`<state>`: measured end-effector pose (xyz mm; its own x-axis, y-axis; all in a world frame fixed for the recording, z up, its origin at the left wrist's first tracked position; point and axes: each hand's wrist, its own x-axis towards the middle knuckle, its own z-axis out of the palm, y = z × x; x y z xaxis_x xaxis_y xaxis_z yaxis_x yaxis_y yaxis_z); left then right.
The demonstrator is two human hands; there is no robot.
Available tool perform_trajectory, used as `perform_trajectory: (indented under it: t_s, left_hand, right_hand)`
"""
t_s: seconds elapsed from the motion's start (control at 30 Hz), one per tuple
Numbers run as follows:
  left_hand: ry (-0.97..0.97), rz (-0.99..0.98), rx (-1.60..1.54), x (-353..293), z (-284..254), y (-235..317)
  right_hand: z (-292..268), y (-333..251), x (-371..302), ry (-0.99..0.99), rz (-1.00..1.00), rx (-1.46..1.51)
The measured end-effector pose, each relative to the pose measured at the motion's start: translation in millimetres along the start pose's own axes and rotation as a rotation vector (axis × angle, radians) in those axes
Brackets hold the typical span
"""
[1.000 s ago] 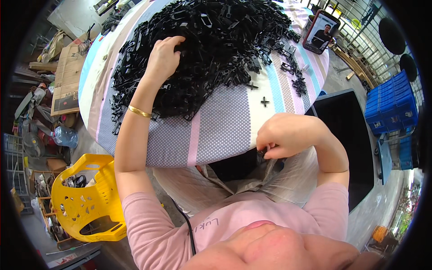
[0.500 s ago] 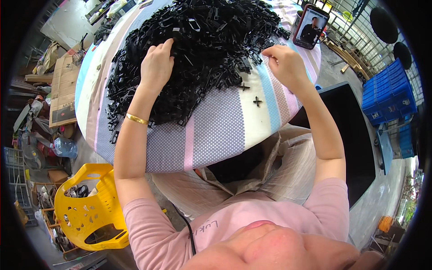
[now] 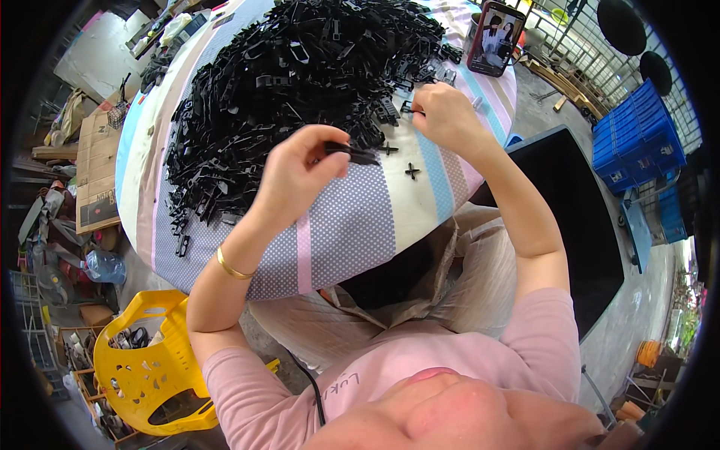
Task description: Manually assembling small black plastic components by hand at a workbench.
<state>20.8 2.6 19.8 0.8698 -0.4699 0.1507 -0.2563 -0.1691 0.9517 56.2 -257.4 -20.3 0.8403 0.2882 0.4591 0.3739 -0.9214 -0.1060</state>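
Glossy black over pastel stripes.
Black for the heap of parts [image 3: 277, 90] and the cross-shaped pieces [image 3: 412, 172]; on the tablecloth [image 3: 349, 225], bands of white-dotted grey-blue, pink, cream, light blue and brown; yellow for the chair [image 3: 142, 375], bright blue for the crates [image 3: 637, 139], brown for the cardboard [image 3: 99, 161], pale pink for the shirt [image 3: 450, 349], gold for the bangle [image 3: 231, 268].

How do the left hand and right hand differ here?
The left hand pinches a black part by the pile's near edge; the right hand is at its right edge, grip unclear. The left wears a gold bangle at the wrist; the right, none. Both are over the table.
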Motion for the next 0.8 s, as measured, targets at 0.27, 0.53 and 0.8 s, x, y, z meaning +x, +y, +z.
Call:
perform_trajectory:
  t_s: [0.27, 0.53, 0.8]
  left_hand:
    - [-0.018, -0.304, -0.258, -2.4, 0.5, 1.2]
    - [-0.036, -0.293, -0.453, -4.6, 9.7, -5.8]
    - [-0.052, -0.305, -0.638, -6.7, 8.1, -9.5]
  right_hand:
    - [-51.8, -45.0, -9.6, -0.311, 0.117, 1.011]
    - [-47.2, -85.2, -20.7, 0.109, -0.23, 0.902]
    - [-35.7, -87.6, -21.6, 0.229, -0.347, 0.608]
